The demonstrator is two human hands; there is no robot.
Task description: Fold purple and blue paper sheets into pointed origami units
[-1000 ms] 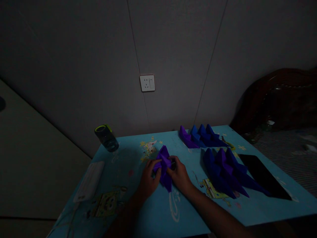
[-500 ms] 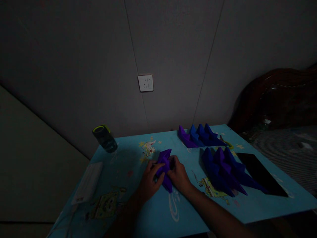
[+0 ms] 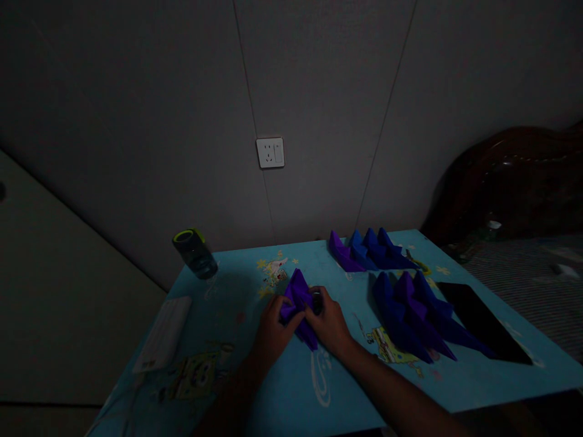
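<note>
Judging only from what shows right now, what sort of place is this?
Probably a bedroom: at the right, beyond the cartoon-printed table, are a dark, curved headboard and what looks like striped bedding.

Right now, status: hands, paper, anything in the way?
Left hand and right hand both gripping purple folded paper. Paper between them, partly covered. Three nearest paper boats off to the right, touching neither hand.

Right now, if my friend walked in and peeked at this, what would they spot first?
Probably the bright purple paper, held between the left hand and right hand in the middle of the blue table. Next, the folded boats on the right: three in front, four behind near the wall. Then maybe the bottle with its yellow-green rim, at the back left.
</note>
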